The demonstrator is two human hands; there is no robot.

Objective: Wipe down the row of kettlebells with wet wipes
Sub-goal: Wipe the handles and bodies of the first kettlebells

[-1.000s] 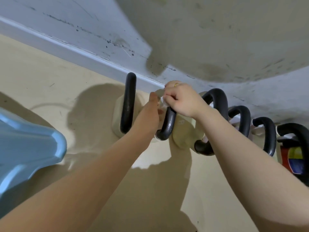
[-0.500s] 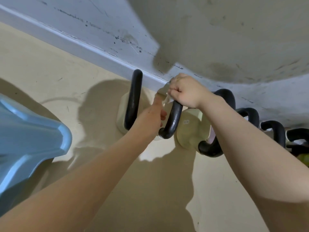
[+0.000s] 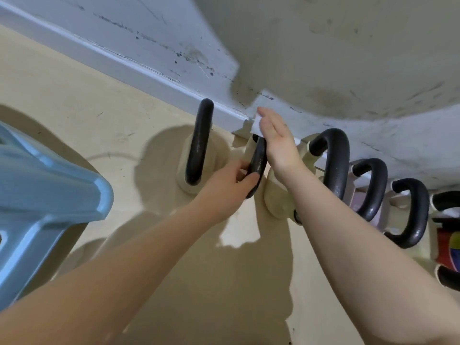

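A row of cream kettlebells with black handles stands along the wall base. My left hand (image 3: 230,185) grips the lower part of the second kettlebell's black handle (image 3: 258,160). My right hand (image 3: 278,143) presses a white wet wipe (image 3: 257,125) against the top of that same handle, fingers stretched out over it. The first kettlebell (image 3: 199,148) stands just to the left, untouched. Further kettlebell handles (image 3: 336,160) continue to the right, one of them (image 3: 415,210) near the right edge.
A blue plastic object (image 3: 49,195) juts in at the left. A white skirting board (image 3: 139,68) and scuffed wall run behind the row. A red and multicoloured item (image 3: 448,250) sits at the far right. Cream floor (image 3: 87,115) lies in front.
My right hand has opened out from a fist around the handle top and now lies flat with the wipe. My left hand has closed round the lower handle.
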